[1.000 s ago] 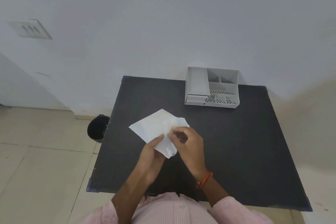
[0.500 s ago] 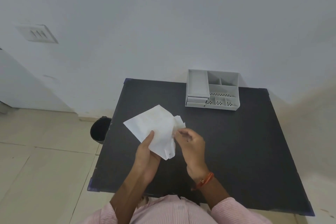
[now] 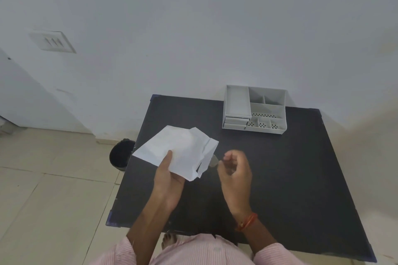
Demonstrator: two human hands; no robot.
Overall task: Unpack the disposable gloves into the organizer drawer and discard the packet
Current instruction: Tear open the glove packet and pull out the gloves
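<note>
My left hand (image 3: 167, 180) holds the white paper packet (image 3: 178, 150) above the left part of the black table (image 3: 290, 178); the packet's right edge is torn open. To its right, my right hand (image 3: 235, 170) has its fingers curled, pinching a thin translucent film (image 3: 213, 160), apparently a disposable glove, that reaches back to the torn edge. The grey organizer (image 3: 267, 108) stands at the table's far edge by the wall, and its two small drawers (image 3: 235, 123) at the front left are shut.
A black waste bin (image 3: 120, 155) stands on the tiled floor by the table's left edge. A white wall rises right behind the table. My foot shows under the near edge.
My right hand has pulled away to the right from the packet's torn edge, drawing the translucent film out. My left hand has kept hold of the packet.
</note>
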